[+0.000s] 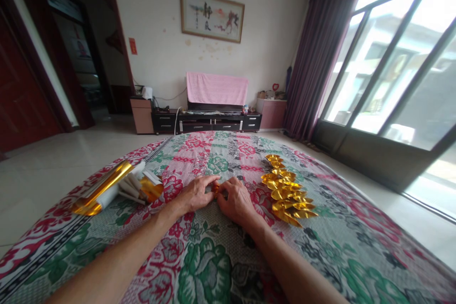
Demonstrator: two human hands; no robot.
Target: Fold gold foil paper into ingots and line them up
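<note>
Both hands meet over the middle of the flowered tablecloth (204, 266). My left hand (200, 193) and my right hand (236, 199) have their fingers closed on a small piece of gold foil (215, 189) between them, mostly hidden by the fingertips. Right of my right hand lies a row of folded gold foil pieces (287, 190), pointed and overlapping. Over on the left, a gold foil roll or sheet (103, 187) rests beside pale paper rolls (131, 186), with another bit of gold foil (151, 189) at their right end.
Beyond the table stands a low dark cabinet (213, 126) with a pink cloth (217, 88) draped over something on it. A framed picture (212, 15) hangs on the wall. Purple curtains (317, 52) and large windows are on the right, a doorway on the left.
</note>
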